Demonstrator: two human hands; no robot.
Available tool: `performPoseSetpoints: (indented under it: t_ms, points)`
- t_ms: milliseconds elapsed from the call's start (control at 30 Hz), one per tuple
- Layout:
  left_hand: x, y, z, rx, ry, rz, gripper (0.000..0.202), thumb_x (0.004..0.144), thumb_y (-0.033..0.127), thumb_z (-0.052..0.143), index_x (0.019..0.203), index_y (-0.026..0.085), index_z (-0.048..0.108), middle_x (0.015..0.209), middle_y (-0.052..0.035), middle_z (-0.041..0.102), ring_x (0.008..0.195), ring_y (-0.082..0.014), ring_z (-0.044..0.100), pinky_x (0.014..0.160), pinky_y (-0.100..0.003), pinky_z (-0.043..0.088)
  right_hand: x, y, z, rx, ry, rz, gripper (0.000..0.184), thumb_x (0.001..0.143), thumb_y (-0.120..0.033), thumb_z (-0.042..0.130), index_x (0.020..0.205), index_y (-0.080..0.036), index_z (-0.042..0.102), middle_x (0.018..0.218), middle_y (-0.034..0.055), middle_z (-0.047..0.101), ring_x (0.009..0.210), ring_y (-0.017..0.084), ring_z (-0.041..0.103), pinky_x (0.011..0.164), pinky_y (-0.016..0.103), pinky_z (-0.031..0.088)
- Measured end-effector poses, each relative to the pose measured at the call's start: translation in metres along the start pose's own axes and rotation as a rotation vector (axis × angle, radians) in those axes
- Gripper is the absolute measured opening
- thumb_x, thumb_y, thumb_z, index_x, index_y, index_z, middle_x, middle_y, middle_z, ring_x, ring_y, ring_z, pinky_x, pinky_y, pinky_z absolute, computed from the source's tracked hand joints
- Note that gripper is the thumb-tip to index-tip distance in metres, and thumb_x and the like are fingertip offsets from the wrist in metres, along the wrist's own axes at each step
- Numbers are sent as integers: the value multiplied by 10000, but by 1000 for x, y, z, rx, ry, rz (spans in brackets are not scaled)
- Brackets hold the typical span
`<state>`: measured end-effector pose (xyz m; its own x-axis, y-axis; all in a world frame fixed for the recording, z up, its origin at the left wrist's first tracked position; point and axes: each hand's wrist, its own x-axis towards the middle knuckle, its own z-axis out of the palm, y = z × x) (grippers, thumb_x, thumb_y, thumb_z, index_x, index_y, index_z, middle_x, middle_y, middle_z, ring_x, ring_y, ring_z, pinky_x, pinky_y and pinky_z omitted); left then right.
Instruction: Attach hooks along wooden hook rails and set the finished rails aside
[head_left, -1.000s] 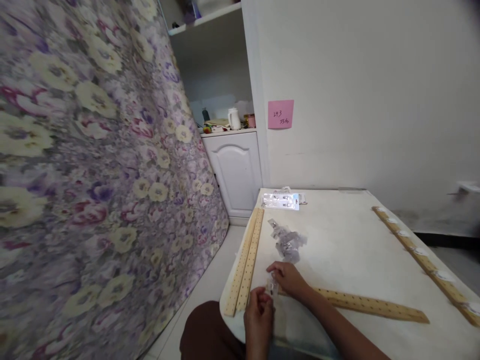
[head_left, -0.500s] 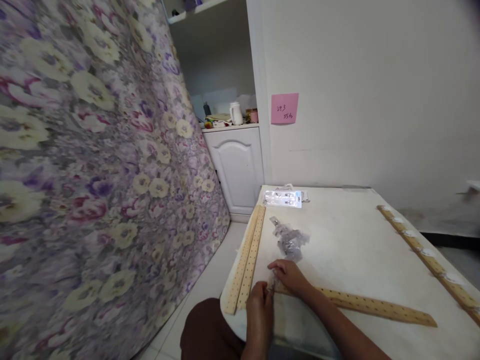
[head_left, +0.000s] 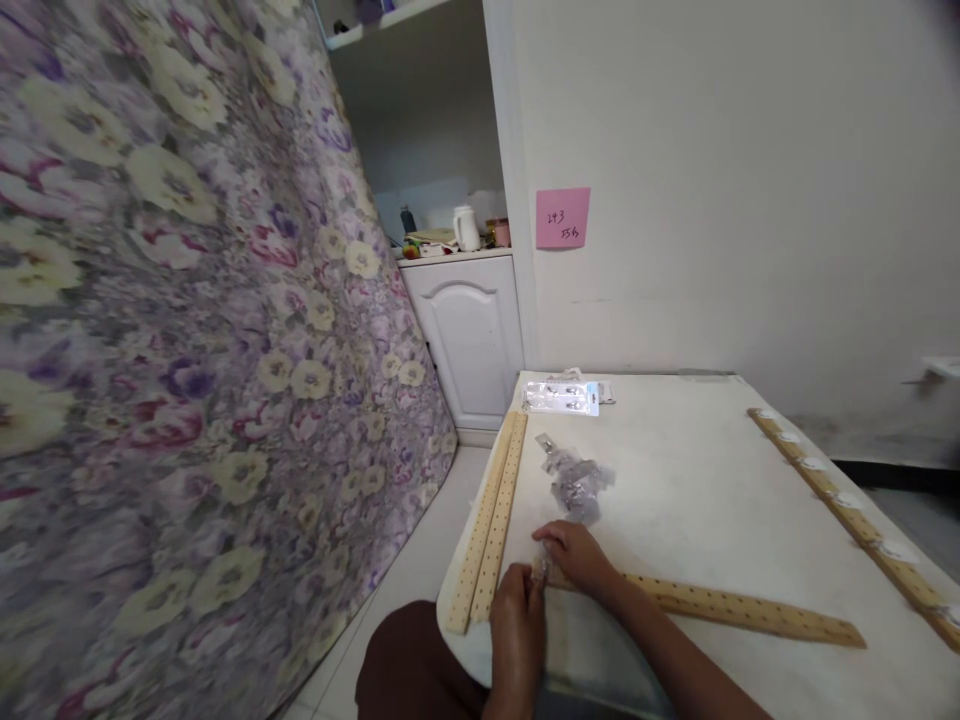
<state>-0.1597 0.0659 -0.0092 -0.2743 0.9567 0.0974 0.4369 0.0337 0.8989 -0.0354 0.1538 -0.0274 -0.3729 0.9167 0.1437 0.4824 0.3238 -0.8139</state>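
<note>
My left hand (head_left: 519, 612) and my right hand (head_left: 574, 555) meet at the near left end of a perforated wooden strip (head_left: 742, 609) lying across the white table (head_left: 697, 480). Both hands have their fingers pinched together over a small clear thing at the strip's end; it is too small to name. Just beyond my right hand lies a heap of small clear plastic bags (head_left: 576, 478).
Two perforated wooden strips (head_left: 491, 520) lie side by side along the table's left edge. Another strip with white pads (head_left: 851, 510) runs along the right edge. A blister pack (head_left: 561, 398) lies at the far edge. A flowered cloth (head_left: 187, 330) hangs left; a white cabinet (head_left: 469, 335) stands behind.
My left hand has moved up and closer to my right hand at the strip's end. The view shifted slightly.
</note>
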Motion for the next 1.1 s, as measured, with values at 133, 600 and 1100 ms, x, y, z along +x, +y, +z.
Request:
performPoseSetpoints:
  t_ms: [133,600,1100]
  points:
    - [0,0,-1,10,7,12,141,785,318,590,693,213,572,624,2,591,612,-182,530,606,-257,322,0,2,1,2,-3,5,336,757,-160,446,973,-185,702,1008,70,713,969,207,624,896,341,444]
    - [1,-13,3,-10,50,98,129,791,322,603,844,213,649,760,-33,626,713,-195,569,692,-266,395,-2,2,0,0,15,-6,334,762,-154,442,973,-168,701,985,75,713,948,204,625,880,329,447]
    - [-15,-22,2,113,29,354,272,873,281,459,996,186,682,792,-69,622,749,-194,619,692,-301,505,0,10,4,-11,28,-30,333,768,-162,440,976,-169,700,989,74,714,953,201,626,885,321,446]
